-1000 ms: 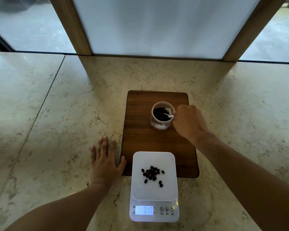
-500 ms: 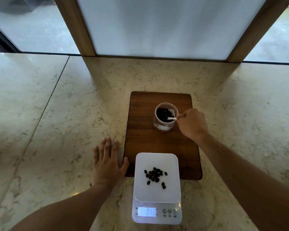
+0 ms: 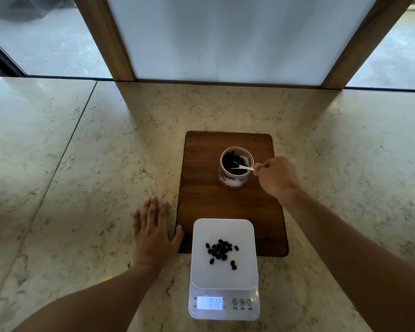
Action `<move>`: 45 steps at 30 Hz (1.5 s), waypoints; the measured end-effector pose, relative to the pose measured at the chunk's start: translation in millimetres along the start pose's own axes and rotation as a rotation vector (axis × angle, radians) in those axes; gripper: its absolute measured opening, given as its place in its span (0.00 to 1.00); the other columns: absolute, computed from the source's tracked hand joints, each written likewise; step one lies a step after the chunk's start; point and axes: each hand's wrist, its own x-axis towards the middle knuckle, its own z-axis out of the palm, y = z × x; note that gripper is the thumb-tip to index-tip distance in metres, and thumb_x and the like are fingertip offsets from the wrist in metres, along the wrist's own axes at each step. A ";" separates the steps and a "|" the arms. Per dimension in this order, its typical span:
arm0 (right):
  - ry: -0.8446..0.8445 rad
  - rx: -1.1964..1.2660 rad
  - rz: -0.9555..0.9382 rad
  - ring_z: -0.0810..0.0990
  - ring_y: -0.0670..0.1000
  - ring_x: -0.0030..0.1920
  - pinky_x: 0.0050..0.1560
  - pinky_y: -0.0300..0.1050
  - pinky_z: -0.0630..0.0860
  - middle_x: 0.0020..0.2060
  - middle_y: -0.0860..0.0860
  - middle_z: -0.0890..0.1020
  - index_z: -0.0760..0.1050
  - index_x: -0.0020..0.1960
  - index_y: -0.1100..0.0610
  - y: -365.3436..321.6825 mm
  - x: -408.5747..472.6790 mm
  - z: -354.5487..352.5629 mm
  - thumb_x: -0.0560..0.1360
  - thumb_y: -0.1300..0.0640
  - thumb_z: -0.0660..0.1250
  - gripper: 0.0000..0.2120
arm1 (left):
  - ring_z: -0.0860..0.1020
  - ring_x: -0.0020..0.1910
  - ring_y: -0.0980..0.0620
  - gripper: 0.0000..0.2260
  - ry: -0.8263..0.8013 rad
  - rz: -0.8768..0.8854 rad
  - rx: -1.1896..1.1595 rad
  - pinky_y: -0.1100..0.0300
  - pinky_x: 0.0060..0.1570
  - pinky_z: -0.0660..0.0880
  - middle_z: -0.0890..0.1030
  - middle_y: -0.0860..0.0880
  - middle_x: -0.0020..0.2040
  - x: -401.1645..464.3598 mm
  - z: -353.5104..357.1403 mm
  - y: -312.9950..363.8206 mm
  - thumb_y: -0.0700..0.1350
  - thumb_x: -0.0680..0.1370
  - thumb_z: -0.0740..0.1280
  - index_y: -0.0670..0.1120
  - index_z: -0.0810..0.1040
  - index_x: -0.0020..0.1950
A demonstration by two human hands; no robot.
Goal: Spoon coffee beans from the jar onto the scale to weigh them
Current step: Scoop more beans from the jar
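A clear glass jar [image 3: 235, 182] of dark coffee beans stands on a dark wooden board [image 3: 209, 200]. My right hand [image 3: 277, 176], just right of the jar, pinches the handle of a small white spoon [image 3: 242, 167] whose bowl lies inside the jar on the beans. A white digital scale [image 3: 223, 269] sits at the board's near edge, with several coffee beans [image 3: 221, 252] on its platform and a lit display [image 3: 210, 303]. My left hand [image 3: 153, 233] lies flat on the counter, fingers spread, thumb touching the board's left edge.
The marble counter [image 3: 82, 188] stretches wide on both sides. A white panel in a wooden frame [image 3: 225, 39] rises behind the board, with windows to its left and right.
My right hand has drawn back to the right of the jar, so the spoon's handle shows more. The display reading dropped slightly. The left hand has stayed put.
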 end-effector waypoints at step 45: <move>-0.230 0.096 -0.098 0.70 0.44 0.24 0.29 0.40 0.65 0.26 0.50 0.76 0.82 0.41 0.55 68.3 -94.4 -14.9 0.79 0.50 0.65 0.13 | 0.46 0.80 0.45 0.35 0.044 -0.012 -0.053 0.42 0.77 0.45 0.55 0.41 0.80 0.6 3.9 -1.1 0.63 0.76 0.51 0.45 0.56 0.79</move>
